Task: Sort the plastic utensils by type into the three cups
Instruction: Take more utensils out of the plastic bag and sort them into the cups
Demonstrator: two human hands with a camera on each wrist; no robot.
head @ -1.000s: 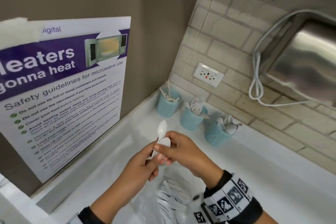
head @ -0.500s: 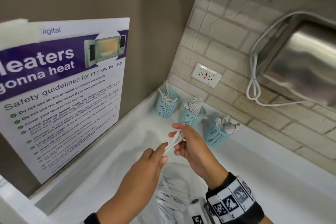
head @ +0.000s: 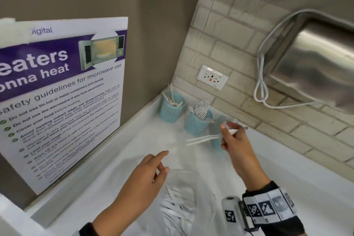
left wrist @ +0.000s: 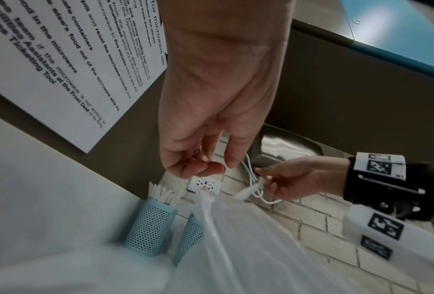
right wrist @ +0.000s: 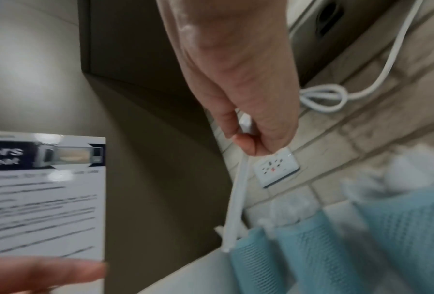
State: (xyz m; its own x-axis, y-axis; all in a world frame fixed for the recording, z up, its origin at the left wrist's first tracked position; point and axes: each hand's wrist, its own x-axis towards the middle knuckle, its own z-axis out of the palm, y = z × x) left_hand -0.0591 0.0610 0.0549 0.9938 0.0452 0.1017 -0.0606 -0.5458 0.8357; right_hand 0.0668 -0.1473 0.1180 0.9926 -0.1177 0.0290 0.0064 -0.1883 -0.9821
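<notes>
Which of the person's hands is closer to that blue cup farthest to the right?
Right. The right hand holds white utensils directly over the rightmost blue cup. The left hand, holding nothing, hangs nearer the person, above the bag of utensils.

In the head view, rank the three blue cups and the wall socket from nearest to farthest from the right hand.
From the right hand:
1. Spoon cup, right end, partly behind the hand.
2. Fork cup, middle.
3. Knife cup, left end, and wall socket, on the tiles above: too close to call.

cups (head: 172, 109): perforated matt blue plastic
spoons (head: 201, 139): smooth white plastic
dispenser (head: 314, 63), above cups: brushed glossy metal
</notes>
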